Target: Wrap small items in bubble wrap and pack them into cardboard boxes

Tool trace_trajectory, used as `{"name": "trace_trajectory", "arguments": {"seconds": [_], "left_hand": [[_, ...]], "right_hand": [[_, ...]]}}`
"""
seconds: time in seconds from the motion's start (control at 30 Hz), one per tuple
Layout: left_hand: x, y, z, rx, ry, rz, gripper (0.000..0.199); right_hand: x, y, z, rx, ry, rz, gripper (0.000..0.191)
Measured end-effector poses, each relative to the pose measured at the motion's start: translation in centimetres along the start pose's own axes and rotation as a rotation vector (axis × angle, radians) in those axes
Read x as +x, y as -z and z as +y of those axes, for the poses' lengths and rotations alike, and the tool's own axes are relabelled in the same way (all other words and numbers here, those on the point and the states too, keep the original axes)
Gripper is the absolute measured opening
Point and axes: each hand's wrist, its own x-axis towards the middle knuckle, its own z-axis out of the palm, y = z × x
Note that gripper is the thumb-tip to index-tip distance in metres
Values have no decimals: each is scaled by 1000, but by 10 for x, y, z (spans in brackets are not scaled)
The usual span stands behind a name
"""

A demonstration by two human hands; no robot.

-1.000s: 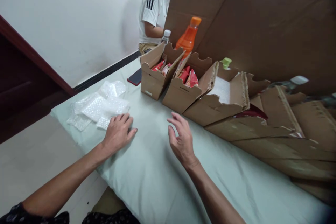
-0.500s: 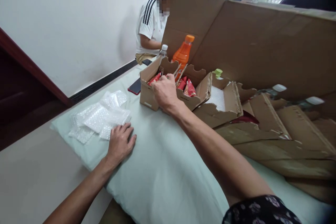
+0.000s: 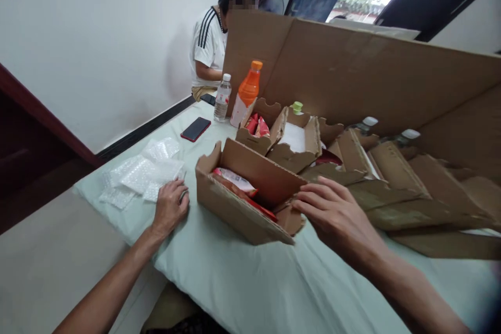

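An open cardboard box (image 3: 245, 219) sits on the pale green cloth (image 3: 235, 282), turned lengthwise in front of me. Inside lie red and white packets (image 3: 238, 182). My right hand (image 3: 336, 214) is at the box's near right end, fingers stretched and fingertips at its end wall; the thumb is hidden. To the left, my left hand (image 3: 171, 207) lies on the cloth with fingers spread, their tips at the edge of several clear bubble wrap pieces (image 3: 143, 173).
More cardboard boxes (image 3: 297, 151) stand in a row before a tall cardboard panel (image 3: 352, 68). An orange drink bottle (image 3: 248, 88), a water bottle (image 3: 222, 98) and a phone (image 3: 195, 129) are at the back left. A person in a white shirt (image 3: 207, 47) sits behind.
The end box of the row has come out towards me and turned, with my right hand moving from its far end to its near right end. My left hand has barely moved.
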Motion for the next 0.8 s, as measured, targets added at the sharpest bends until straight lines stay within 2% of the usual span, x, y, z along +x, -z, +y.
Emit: {"name": "trace_trajectory", "arguments": {"seconds": [0.07, 0.13, 0.23, 0.33, 0.4, 0.47, 0.6, 0.67, 0.8], "left_hand": [[-9, 8, 14, -37, -17, 27, 23], [-24, 17, 33, -124, -10, 33, 23], [-46, 27, 64, -290, 56, -59, 36], [-61, 26, 88, -446, 143, -213, 59], [-65, 20, 100, -544, 204, -295, 68], [-65, 10, 111, -640, 262, -358, 67], [-56, -19, 136, -754, 340, -343, 67], [-44, -35, 150, -786, 317, -351, 68], [-10, -61, 164, -720, 162, -399, 66]], "right_hand": [[-39, 10, 8, -23, -60, 49, 24], [-78, 15, 3, -50, -226, 158, 22], [-131, 13, -26, 43, -605, 303, 48], [-165, -6, -62, 376, -857, 210, 62], [-170, -26, -79, 561, -920, 110, 62], [-164, -47, -89, 660, -938, 58, 53], [-144, -75, -85, 721, -1044, 93, 42], [-143, -81, -77, 722, -1135, 137, 43], [-148, -86, -72, 621, -1265, 169, 49]]}}
